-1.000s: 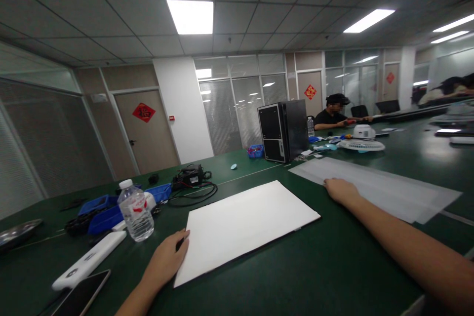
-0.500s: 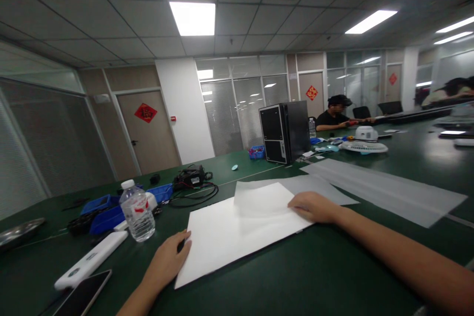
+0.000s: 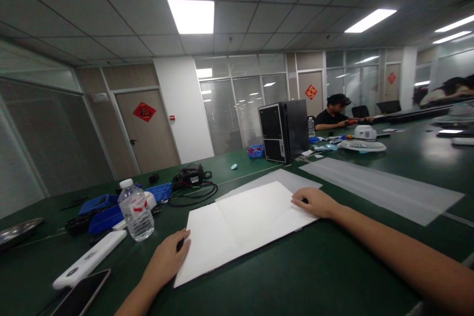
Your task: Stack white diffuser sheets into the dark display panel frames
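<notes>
A flat white panel [image 3: 244,232] lies on the green table in front of me, its long near edge showing a thin dark rim. My left hand [image 3: 170,256] is closed at the panel's left edge, thumb and fingers against it. At the right end, my right hand [image 3: 314,202] has curled fingers on the panel's edge. A thin translucent sheet [image 3: 272,180] shows beyond the panel's far edge. A faint line across the white face suggests the sheet partly covers it, though its full outline there is hard to make out.
Left: a water bottle [image 3: 136,212], a white oblong device [image 3: 91,259], a phone [image 3: 81,294], blue bins [image 3: 107,219] and a cabled black adapter [image 3: 190,175]. Farther back stands a black computer case [image 3: 283,131]. Another translucent sheet [image 3: 381,190] and a white fan [image 3: 363,144] lie right. A person [image 3: 333,113] sits beyond.
The translucent sheet, raised and curled over the panel before, now lies flat and farther left. My right hand has shifted slightly right to the panel's edge. My left hand stays put.
</notes>
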The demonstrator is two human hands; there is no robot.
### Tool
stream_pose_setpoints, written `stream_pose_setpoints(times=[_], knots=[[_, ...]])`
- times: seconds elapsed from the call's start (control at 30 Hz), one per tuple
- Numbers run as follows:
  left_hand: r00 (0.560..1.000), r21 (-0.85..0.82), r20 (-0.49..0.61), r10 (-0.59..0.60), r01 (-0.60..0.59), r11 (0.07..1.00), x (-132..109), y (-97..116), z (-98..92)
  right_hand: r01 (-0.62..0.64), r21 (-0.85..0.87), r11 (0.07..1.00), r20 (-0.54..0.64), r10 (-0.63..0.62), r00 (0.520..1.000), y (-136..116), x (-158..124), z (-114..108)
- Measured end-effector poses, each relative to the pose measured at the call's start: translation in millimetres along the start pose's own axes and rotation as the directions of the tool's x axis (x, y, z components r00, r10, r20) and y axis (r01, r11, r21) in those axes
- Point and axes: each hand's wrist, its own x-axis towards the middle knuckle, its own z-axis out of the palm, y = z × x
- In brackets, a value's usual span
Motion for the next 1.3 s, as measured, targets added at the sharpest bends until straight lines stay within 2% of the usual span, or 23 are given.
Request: stream_pose_setpoints(times=[0.2,0.37,0.47,0.57,0.8,1.1,1.3], knots=[[1.000,0.015,0.003,0.000,0.000,1.000,-0.6,0.4,-2.0,0.049,0.082,0.995,0.067,-0.054,0.996,-8.9,0.7,4.9],[1.000,0.026,0.007,-0.004,0.004,1.000,-1.2,-0.7,-0.8,-0.098,0.037,0.994,-0.013,0.099,0.995,1.2,5.1,12.4],[1.000,0.030,0.013,-0.006,0.006,1.000,-1.1,-1.7,0.1,-0.135,0.024,0.991,0.009,0.134,0.991,7.1,3.4,12.6],[1.000,0.031,0.018,-0.001,0.001,1.000,-1.0,-2.1,0.4,-0.100,0.043,0.994,0.059,0.097,0.993,2.9,0.8,9.8],[1.000,0.027,0.023,-0.005,0.005,1.000,-1.9,0.0,-1.0,0.069,0.154,0.986,0.160,-0.094,0.983,-16.9,0.8,6.6],[1.000,-0.008,0.021,-0.011,0.011,1.000,-3.0,3.1,-3.9,0.151,0.225,0.963,0.153,-0.188,0.970,-17.6,-0.4,6.3],[1.000,-0.030,0.014,-0.009,0.009,1.000,-2.3,2.2,-3.6,0.169,0.238,0.956,0.136,-0.205,0.969,-21.7,-0.6,3.2]])
